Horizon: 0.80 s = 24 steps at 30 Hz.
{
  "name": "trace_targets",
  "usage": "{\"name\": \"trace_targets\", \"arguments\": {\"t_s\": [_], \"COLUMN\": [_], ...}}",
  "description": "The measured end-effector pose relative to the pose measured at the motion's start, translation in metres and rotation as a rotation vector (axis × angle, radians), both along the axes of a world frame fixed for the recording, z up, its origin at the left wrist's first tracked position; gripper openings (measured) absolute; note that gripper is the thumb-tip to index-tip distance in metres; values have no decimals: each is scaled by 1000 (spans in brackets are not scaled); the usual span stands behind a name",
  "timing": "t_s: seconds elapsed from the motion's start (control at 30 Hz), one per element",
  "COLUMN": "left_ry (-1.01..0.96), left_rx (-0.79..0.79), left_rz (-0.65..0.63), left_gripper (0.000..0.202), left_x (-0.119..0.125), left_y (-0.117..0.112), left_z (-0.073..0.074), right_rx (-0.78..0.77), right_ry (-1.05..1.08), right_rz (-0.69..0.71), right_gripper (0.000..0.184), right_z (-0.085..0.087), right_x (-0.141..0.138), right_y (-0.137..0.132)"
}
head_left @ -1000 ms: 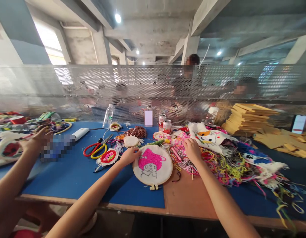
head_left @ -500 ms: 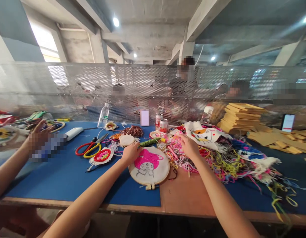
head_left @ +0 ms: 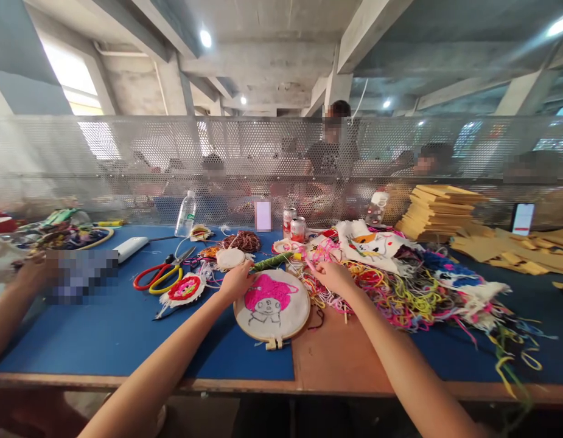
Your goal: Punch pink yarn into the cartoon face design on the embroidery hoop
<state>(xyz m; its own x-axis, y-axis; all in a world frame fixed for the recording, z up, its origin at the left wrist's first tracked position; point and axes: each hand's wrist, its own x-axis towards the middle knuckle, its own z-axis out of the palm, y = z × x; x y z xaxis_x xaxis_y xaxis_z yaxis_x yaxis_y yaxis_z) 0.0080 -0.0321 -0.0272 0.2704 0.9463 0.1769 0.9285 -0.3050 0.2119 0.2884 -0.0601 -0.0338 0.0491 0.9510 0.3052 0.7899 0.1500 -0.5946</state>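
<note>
An embroidery hoop (head_left: 272, 307) with a pink-haired figure stitched on white cloth lies flat on the blue table (head_left: 103, 340). My left hand (head_left: 236, 281) grips its upper left rim, fingers curled over the edge. My right hand (head_left: 335, 277) is closed in a pinch on a pink yarn strand (head_left: 311, 264) at the near edge of a tangled heap of coloured yarn (head_left: 400, 298). A green punch needle tool (head_left: 272, 261) lies just beyond the hoop, between my hands.
Red-and-yellow scissors (head_left: 160, 277), small stitched patches (head_left: 185, 288), a water bottle (head_left: 185, 214), two cans (head_left: 294, 224) and a yellow board stack (head_left: 439, 210) sit around. Another person's hand (head_left: 32, 274) works at the left. A perforated screen (head_left: 126, 164) closes the far side; people sit behind it.
My right hand drew back from the yarn heap toward the hoop and pinched a pink strand. The left hand stayed on the hoop. The other person's hand at the left lowered.
</note>
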Motion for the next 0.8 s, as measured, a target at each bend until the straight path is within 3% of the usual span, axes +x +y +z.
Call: {"name": "trace_targets", "arguments": {"t_s": [0.27,0.43,0.63,0.8], "left_ry": [4,11,-29,-70], "left_rx": [37,37,39,19], "left_rz": [-30,-134,-168,-180], "left_gripper": [23,16,22,33], "left_x": [-2,-2,-2,0], "left_y": [5,9,9,9], "left_z": [-6,-6,-6,-8], "right_rx": [227,358,478,343], "right_ry": [638,812,628,201], "right_rz": [-51,-105,-160,43], "right_gripper": [31,23,18,8], "right_z": [21,25,22,6], "right_x": [25,38,36,6], "right_y": [12,15,13,3]}}
